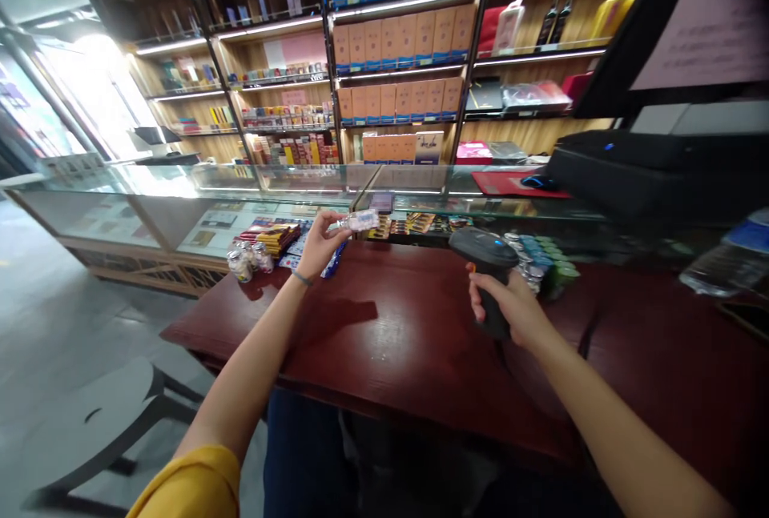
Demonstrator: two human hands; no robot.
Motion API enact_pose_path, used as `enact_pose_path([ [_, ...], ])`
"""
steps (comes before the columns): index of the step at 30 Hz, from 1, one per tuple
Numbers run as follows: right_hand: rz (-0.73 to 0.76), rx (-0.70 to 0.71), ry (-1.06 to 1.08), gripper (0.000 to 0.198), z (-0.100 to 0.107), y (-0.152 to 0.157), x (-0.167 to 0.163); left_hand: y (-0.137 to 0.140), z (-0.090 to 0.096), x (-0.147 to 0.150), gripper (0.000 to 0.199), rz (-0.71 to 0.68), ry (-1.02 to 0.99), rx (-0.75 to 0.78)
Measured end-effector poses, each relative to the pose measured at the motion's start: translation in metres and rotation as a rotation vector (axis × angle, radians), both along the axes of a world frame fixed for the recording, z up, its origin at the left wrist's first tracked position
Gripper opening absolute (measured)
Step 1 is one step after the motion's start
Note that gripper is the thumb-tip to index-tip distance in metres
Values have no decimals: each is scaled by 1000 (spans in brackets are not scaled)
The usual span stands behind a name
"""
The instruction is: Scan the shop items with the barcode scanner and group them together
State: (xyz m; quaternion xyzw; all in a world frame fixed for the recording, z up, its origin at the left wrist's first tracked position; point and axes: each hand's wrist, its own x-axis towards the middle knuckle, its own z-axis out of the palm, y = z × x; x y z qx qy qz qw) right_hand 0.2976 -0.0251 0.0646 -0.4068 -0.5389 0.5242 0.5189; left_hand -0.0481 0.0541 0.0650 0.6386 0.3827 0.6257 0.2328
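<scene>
My left hand (318, 244) pinches a small clear bottle with whitish contents (362, 220), tipped on its side above the table. My right hand (517, 308) is wrapped round the handle of a black barcode scanner (484, 247), a blue light showing on its top. The scanner's head points left, towards the bottle, with a gap between them. Left of my left hand stand several similar small bottles (241, 263), beside stacked red and yellow packets (279, 236) and blue-and-white packets (334, 260). Behind the scanner are rows of small bottles with green and silvery tones (544, 255).
The dark red table (384, 342) meets a glass display case (252, 178) at its far side. A black monitor (649, 46) stands at right, near a plastic-wrapped pack (730, 258). A grey stool (102, 414) is at lower left. Stocked shelves (400, 74) line the back wall.
</scene>
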Motion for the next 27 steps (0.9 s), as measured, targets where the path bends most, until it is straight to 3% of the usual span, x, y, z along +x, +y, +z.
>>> enact_pose_path([
  [4,-22,38,-44,26,-1,0,1,17,-4,33,38,-117,32,-27],
  [10,15,50,-133,29,-6,-2,-2,35,-24,58,39,-139,-4,-77],
  [16,50,67,-218,33,-14,-5,-6,34,-41,58,41,-161,-61,-150],
  [27,70,102,-316,23,-12,-7,-7,32,-41,55,36,-73,2,-153],
])
